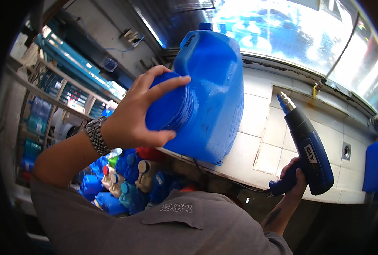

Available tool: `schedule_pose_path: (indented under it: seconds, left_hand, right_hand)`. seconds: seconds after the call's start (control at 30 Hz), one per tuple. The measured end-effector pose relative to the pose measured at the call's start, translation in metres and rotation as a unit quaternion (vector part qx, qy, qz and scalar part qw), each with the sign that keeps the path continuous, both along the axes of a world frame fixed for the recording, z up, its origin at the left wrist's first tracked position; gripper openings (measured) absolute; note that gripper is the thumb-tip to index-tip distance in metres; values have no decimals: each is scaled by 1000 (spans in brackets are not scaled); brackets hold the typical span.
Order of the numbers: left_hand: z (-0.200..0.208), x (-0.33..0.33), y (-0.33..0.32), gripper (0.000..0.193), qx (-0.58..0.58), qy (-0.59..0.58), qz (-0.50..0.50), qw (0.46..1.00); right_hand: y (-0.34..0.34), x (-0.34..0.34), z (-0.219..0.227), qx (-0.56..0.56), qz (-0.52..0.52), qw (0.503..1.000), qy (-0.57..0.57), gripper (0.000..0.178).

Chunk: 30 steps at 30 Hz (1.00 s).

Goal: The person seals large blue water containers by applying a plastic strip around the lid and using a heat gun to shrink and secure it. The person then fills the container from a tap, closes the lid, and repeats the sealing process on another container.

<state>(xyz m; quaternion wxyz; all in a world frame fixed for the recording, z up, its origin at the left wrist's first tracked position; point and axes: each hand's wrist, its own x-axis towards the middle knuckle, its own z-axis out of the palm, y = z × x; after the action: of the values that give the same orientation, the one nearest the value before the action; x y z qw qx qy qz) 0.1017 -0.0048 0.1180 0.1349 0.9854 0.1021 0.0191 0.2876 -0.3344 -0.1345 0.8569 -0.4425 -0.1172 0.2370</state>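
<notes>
A large blue plastic water jug (pixel 216 102) stands on the tiled counter. Its wide round blue cap (pixel 165 104) faces toward me, with what looks like a clear wrinkled film around the edge. My left hand (pixel 140 108), wearing a metal watch, is spread over this cap, thumb and fingers gripping its rim. In my right hand (pixel 297 174) is a dark blue and black heat gun (pixel 310 148), held by the handle. Its silver nozzle points up and away over the counter, to the right of the jug and apart from it.
White tiles cover the counter (pixel 250 114), which has a recessed section and a small square drain (pixel 346 151). A yellow-handled tap (pixel 315 90) sits by the bright window. Several jugs (pixel 144 174) crowd below at left. Another blue container (pixel 376 168) is at far right.
</notes>
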Motion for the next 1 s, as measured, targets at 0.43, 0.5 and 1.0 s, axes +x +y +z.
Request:
schedule_pose_path:
  seconds: [0.43, 0.5, 1.0]
  left_hand:
    - [16, 5, 34, 112, 33, 59, -165, 984]
    - [24, -5, 13, 114, -76, 102, -1, 992]
    - [2, 13, 2, 67, 31, -8, -111, 993]
  right_hand:
    - [16, -41, 28, 0, -27, 1000, -16, 42]
    - [13, -37, 23, 1, -30, 999, -14, 44]
    - [-38, -33, 6, -38, -104, 993, 49, 34]
